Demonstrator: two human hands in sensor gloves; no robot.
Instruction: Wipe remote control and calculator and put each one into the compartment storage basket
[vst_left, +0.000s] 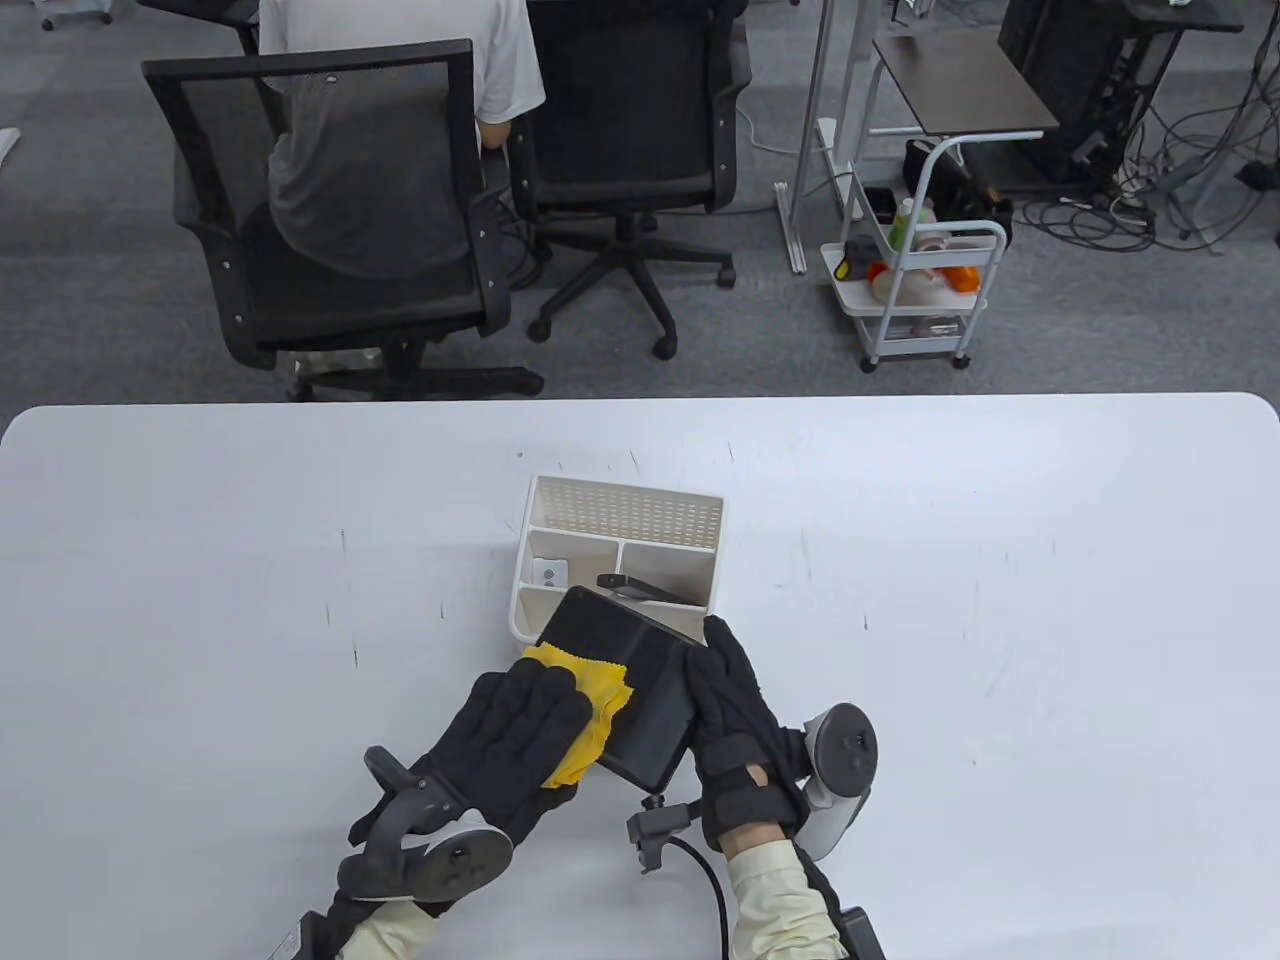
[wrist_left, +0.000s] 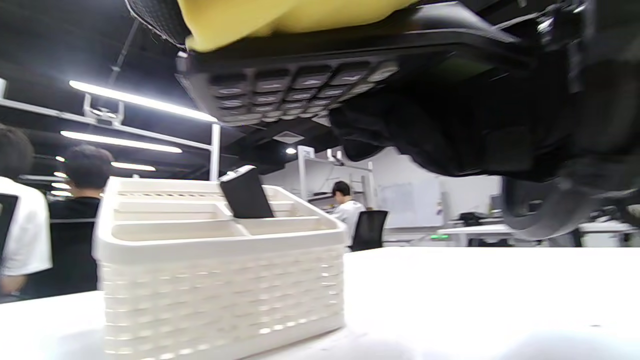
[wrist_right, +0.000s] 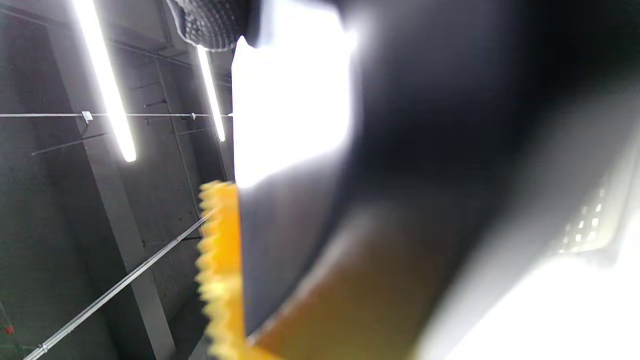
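Calculator held face down above the table, just in front of the compartment storage basket.
Black calculator (vst_left: 630, 690), plain back upward, keys facing down, gripped by right hand (vst_left: 735, 715), yellow cloth (vst_left: 590, 705) pressed on its back under left hand (vst_left: 510, 745). White compartment storage basket (vst_left: 620, 515) upright on table; dark remote control (vst_left: 640, 587) leaning tilted in right-hand compartment.

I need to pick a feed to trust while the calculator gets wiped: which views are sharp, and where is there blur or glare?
Table view: evenly lit and sharp on the calculator, cloth and basket. Left wrist view: basket fairly sharp, calculator keys dim and soft, ceiling lights flare. Right wrist view: mostly blur, white glare blown out, only the cloth edge recognisable.
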